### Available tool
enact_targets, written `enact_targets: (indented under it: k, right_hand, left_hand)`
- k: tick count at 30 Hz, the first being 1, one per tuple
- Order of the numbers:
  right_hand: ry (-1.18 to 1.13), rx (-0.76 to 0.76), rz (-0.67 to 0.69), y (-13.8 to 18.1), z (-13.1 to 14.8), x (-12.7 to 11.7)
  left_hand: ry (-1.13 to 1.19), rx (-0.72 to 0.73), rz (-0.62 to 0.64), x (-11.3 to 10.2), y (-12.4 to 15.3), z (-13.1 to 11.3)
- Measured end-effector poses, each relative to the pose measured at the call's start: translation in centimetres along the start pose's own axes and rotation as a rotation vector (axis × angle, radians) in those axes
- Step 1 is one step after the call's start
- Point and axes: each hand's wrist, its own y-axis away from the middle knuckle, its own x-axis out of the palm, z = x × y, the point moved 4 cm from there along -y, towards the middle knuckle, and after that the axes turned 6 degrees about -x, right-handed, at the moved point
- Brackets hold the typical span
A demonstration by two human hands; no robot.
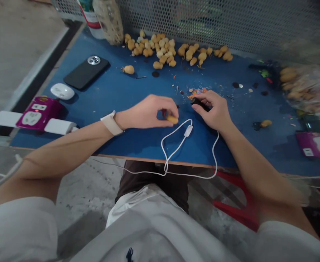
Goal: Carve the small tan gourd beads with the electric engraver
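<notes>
My left hand (156, 111) is closed in a pinch on a small yellow gourd (172, 119), above the blue tabletop near its front edge. A dark red bit shows between thumb and fingers; I cannot make out what it is. My right hand (213, 109) is wrapped round a black corded hand tool (200, 104), whose tip points up and left. A white cord (164, 145) with a small inline switch (188, 131) loops between the hands and over the table edge. Just past the tool lies a pile of orange and purple scraps (199, 91).
Several small gourds (164, 47) lie along the perforated metal screen (176, 18) at the back. A black phone (86, 72), white case (62, 91) and purple power strip (41, 112) are at left. At right sits a plastic bag of gourds (307, 85) and another purple socket (308, 144).
</notes>
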Motion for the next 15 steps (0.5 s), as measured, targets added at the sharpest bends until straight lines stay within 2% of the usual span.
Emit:
enact_targets:
  k: [2, 4, 8, 15]
  right_hand:
    - [-0.009, -0.008, 0.000, -0.1, 0.2, 0.0]
    - [-0.008, -0.024, 0.014, -0.1, 0.7, 0.0]
    - [0.020, -0.031, 0.071, -0.4, 1.4, 0.5]
    - [-0.024, -0.159, 0.107, -1.8, 1.5, 1.8]
  left_hand:
    - [-0.083, -0.106, -0.167, -1.1, -0.5, 2.2]
    - [-0.131, -0.195, -0.240, -1.6, -0.8, 4.2]
    - [-0.130, -0.251, -0.225, -1.8, -1.0, 6.5]
    - [0.024, -0.271, -0.218, -2.1, -1.0, 6.5]
